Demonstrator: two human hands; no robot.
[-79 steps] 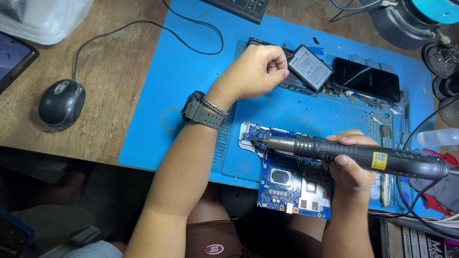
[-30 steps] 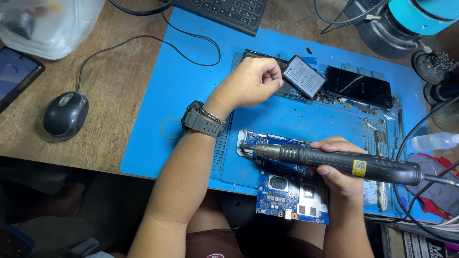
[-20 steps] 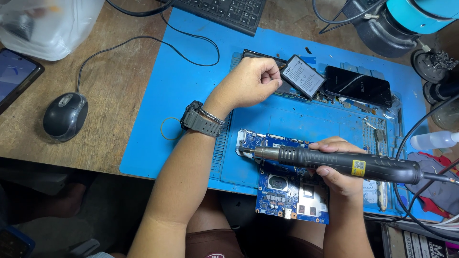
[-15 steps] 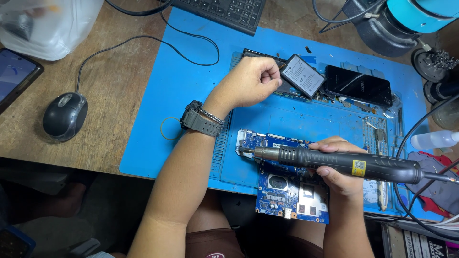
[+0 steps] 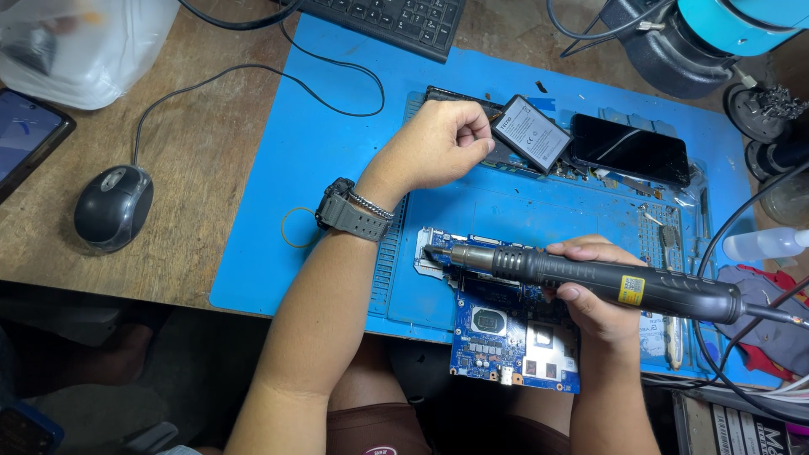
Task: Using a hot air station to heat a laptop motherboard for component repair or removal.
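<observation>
- Nearest us: blue circuit board (image 5: 514, 337) lies on the blue mat (image 5: 329, 143), its near edge hanging past the mat's front edge.
- Our right hand (image 5: 594, 291) has its grip wrapped around a black electric screwdriver (image 5: 590, 274), held roughly level, tip on the board's upper-left corner.
- Our left hand (image 5: 438, 147), wristwatch (image 5: 345, 211) on the wrist, sits farther back, grip curled into a fist; held item, if any, not visible.
- Just beside it: grey battery pack (image 5: 531, 131), then black phone (image 5: 628, 150).
- Left on the tabletop (image 5: 194, 168): mouse (image 5: 112, 206).
- Farthest: keyboard (image 5: 396, 21).
</observation>
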